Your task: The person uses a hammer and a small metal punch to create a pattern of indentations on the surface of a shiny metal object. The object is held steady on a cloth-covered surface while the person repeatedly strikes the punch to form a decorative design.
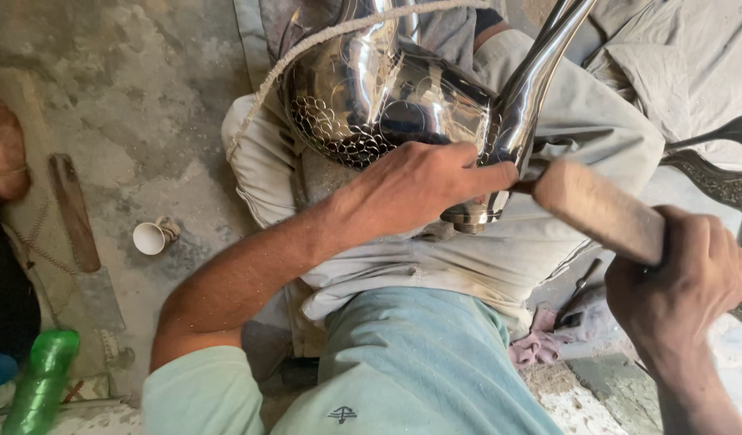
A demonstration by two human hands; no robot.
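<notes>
Your teal shirt [419, 370] fills the bottom of the view, closest to the lens, and past it your legs in pale grey trousers [435, 258] are folded up as a work surface. Sitting on your lap is a shiny metal pot [371, 97], polished like a mirror, with a scale pattern punched into its lower belly and a long curved spout [532, 72] running up to the top edge. Your left hand [419, 189] is laid flat over the pot's base, fingers pressed together and pointing right, pinning it down against your thigh near where the spout joins. Your right hand [681, 278] is wrapped tight around a pale wooden handle [600, 209], fist closed, with the handle's far end right beside your left fingertips at the spout's root; can't tell what tip is on it. Off to the left on the rough concrete floor [145, 105] there's a small white paper cup [151, 238] tipped on its side, a green plastic bottle [40, 383] in the corner, and a pink rag [536, 346] by your right knee.
</notes>
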